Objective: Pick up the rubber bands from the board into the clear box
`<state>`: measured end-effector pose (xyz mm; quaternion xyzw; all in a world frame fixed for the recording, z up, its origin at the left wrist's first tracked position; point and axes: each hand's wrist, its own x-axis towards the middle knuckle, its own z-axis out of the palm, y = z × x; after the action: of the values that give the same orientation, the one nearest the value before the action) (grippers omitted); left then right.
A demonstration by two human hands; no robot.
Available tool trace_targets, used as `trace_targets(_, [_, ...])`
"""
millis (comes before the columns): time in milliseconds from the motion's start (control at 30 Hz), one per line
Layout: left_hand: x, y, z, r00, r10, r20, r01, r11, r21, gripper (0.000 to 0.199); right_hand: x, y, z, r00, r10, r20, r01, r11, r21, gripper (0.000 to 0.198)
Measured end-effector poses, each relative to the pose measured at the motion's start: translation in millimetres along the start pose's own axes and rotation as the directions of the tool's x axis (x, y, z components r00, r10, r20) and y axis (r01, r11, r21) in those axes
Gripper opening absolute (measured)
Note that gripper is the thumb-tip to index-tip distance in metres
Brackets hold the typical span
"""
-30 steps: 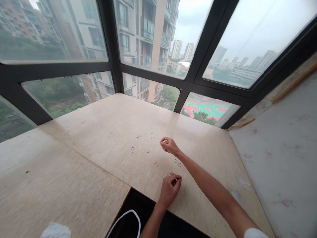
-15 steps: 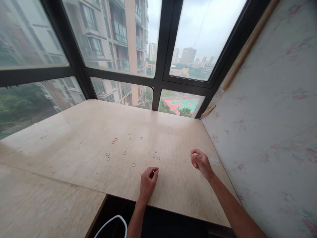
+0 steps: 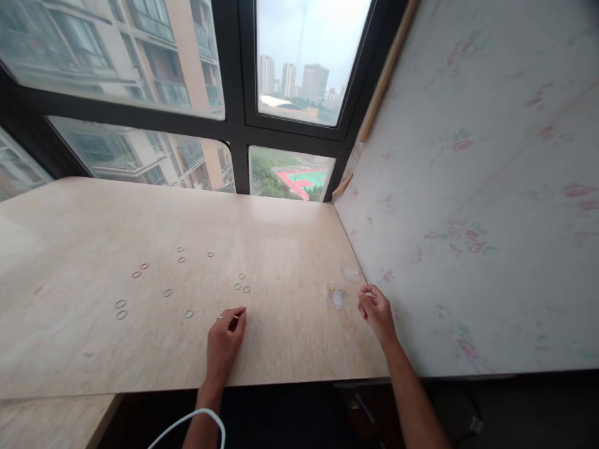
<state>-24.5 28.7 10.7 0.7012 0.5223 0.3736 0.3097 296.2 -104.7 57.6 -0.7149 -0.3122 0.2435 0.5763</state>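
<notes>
My left hand rests on the stone-look tabletop, thumb and fingertips together; anything between them is hidden. Near the wall my right hand pinches a thin pale ring, seen almost edge-on at its fingertips. Just left of it lies a small clear plastic bag with tiny coloured bits, and behind that another clear piece of plastic. Beyond my left hand is a group of three thin rings. Farther left, several similar rings and two red rings lie flat.
A papered wall bounds the surface on the right, dark-framed windows at the back. The front edge drops to a dark space. A white cable loops across my left forearm.
The view has swung right, so the rings sit farther left in it. My right hand has moved rightward, closer to the wall, and the plastic bag beside it now shows plainly.
</notes>
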Motion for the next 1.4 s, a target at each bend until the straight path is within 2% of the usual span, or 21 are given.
trace_targets(200, [-1, 2, 2, 0.999, 0.023, 0.027, -0.025, 0.995, 0.098, 0.03, 13, 14, -5, 0.997, -0.08, 0.003, 0.08, 0.981, -0.179, 0.022])
trace_targets(400, [-1, 5, 3, 0.999, 0.028, 0.022, -0.031, 0.989, 0.146, 0.029, 26, 23, -4, 0.982, -0.18, 0.051, 0.185, 0.902, -0.39, 0.017])
trace_targets(600, [-3, 8, 4, 0.999, 0.034, 0.01, -0.036, 0.985, 0.17, 0.029, 27, 34, -5, 0.978, -0.195, 0.077, 0.209, 0.897, -0.389, 0.021])
trace_targets(767, [-3, 9, 3, 1.0, 0.004, 0.018, -0.006, 0.99, 0.138, 0.029, 21, 44, -10, 0.985, -0.163, 0.06, 0.174, 0.909, -0.38, 0.023])
trace_targets(1067, [12, 10, -3, 0.991, -0.112, 0.067, 0.111, 0.994, 0.023, 0.032, 14, 51, -8, 0.987, -0.155, -0.053, 0.119, 0.898, -0.423, 0.039])
trace_targets(1267, [43, 1, -16, 0.993, -0.104, 0.053, 0.094, 0.982, 0.162, 0.031, 15, 51, -8, 0.985, -0.151, -0.088, 0.097, 0.891, -0.444, 0.044])
trace_targets(1400, [55, 4, -13, 0.992, -0.031, 0.12, -0.007, 0.952, 0.307, 0.031, 16, 56, -9, 0.986, -0.152, -0.075, 0.098, 0.872, -0.48, 0.044])
